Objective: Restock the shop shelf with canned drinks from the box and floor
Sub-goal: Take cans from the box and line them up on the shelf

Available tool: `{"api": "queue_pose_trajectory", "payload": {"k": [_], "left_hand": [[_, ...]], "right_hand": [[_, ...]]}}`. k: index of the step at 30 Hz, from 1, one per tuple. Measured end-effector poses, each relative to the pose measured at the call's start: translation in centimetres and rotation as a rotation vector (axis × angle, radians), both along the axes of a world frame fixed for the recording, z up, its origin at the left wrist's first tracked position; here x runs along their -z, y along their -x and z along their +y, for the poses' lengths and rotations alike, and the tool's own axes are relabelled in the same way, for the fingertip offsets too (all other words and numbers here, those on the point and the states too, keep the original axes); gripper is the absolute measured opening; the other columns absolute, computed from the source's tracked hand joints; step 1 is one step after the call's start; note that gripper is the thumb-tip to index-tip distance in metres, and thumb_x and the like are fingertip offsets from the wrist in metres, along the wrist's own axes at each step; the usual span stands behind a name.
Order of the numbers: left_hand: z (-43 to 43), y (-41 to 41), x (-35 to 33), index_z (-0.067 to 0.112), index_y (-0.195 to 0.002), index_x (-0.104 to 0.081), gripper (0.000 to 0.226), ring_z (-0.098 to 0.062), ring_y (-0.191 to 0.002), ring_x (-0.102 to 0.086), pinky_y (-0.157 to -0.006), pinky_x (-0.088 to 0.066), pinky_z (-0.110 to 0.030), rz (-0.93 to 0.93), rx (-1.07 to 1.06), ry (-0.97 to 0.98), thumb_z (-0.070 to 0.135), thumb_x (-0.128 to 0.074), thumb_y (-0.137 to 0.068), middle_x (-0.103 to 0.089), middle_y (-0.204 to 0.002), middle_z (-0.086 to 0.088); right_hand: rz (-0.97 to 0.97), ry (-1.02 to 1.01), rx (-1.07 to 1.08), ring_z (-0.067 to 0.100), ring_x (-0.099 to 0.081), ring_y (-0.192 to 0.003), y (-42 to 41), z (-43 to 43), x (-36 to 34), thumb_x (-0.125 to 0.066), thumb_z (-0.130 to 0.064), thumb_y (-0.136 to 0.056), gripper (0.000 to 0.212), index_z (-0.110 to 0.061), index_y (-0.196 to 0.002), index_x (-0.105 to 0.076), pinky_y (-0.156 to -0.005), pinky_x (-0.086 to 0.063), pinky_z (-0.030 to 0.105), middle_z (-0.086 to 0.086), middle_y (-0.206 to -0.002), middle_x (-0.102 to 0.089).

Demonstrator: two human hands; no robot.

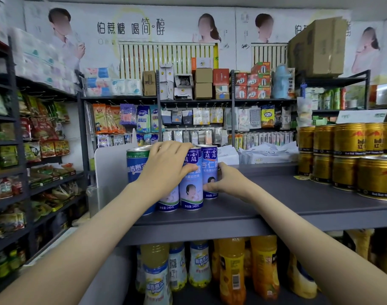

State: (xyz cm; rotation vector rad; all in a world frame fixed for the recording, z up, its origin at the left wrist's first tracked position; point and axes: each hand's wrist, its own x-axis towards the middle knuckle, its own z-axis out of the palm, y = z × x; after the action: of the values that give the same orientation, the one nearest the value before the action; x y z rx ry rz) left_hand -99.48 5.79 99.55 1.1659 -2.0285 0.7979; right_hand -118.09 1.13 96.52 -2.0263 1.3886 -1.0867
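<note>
Head view: left hand (166,166) fingers are curling over the blue cans (190,192), right hand (229,182) fingers gripping the end can (210,160), on grey shop shelf (298,201).

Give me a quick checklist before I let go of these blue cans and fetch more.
1. The blue cans stand upright on the shelf: ok.
2. The left hand grips the front cans: ok.
3. The right hand holds the rightmost can: ok.
4. Bare shelf remains before the gold cans: ok.
5. Front cans sit back from the shelf edge: ok.
6. Supply in the box: cannot tell, not in view.
</note>
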Motion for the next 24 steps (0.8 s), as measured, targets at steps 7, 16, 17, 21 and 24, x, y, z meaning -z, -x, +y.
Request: {"api": "queue_pose_trajectory", "payload": {"k": [7,16,17,21,24], "left_hand": [[1.0,-0.2,2.3,0.011,-0.144,-0.036,0.083,-0.033,-0.135,-0.035,-0.110,-0.017,-0.054,-0.035,-0.061,0.045,0.033,-0.075,-0.075,-0.040,-0.144,-0.016],[6.7,0.3,6.4,0.015,-0.142,-0.041,0.071,-0.035,-0.137,-0.032,-0.110,-0.018,-0.054,0.005,0.058,-0.033,0.034,-0.070,-0.080,-0.033,-0.150,-0.017],[8.1,0.1,7.2,0.013,-0.140,-0.043,0.067,-0.035,-0.133,-0.037,-0.108,-0.024,-0.052,0.017,0.093,-0.035,0.036,-0.068,-0.081,-0.038,-0.146,-0.017],[14.4,-1.6,11.9,0.011,-0.131,-0.052,0.055,-0.027,-0.119,-0.051,-0.099,-0.037,-0.035,0.078,0.193,-0.081,0.042,-0.046,-0.086,-0.055,-0.131,-0.010],[19.4,-3.3,17.1,0.010,-0.127,-0.055,0.047,-0.015,-0.114,-0.048,-0.093,-0.034,-0.025,0.166,0.216,-0.180,0.037,-0.046,-0.089,-0.060,-0.123,-0.006]], "right_hand": [[0.086,0.137,0.175,0.022,-0.042,-0.128,-0.2,3.8,0.6,-0.072,-0.022,-0.081,0.076,-0.007,-0.142,-0.031,-0.093,-0.038,0.024,0.009,-0.139,-0.044],[0.068,0.330,0.261,0.012,-0.052,-0.111,-0.2,12.3,3.7,-0.069,-0.025,-0.084,0.056,-0.012,-0.133,-0.046,-0.086,-0.035,0.014,0.003,-0.125,-0.055],[0.058,0.351,0.242,0.010,-0.052,-0.109,-0.3,13.5,4.2,-0.069,-0.024,-0.085,0.052,-0.012,-0.131,-0.048,-0.087,-0.037,0.015,0.001,-0.123,-0.056],[0.024,0.375,0.126,0.006,-0.056,-0.102,-1.5,18.4,7.5,-0.068,-0.017,-0.085,0.040,-0.015,-0.122,-0.053,-0.088,-0.045,0.016,-0.004,-0.112,-0.058],[0.085,0.308,0.011,0.005,-0.057,-0.100,-2.6,22.0,11.9,-0.067,-0.019,-0.086,0.037,-0.017,-0.121,-0.054,-0.086,-0.047,0.017,-0.006,-0.109,-0.059]]}}
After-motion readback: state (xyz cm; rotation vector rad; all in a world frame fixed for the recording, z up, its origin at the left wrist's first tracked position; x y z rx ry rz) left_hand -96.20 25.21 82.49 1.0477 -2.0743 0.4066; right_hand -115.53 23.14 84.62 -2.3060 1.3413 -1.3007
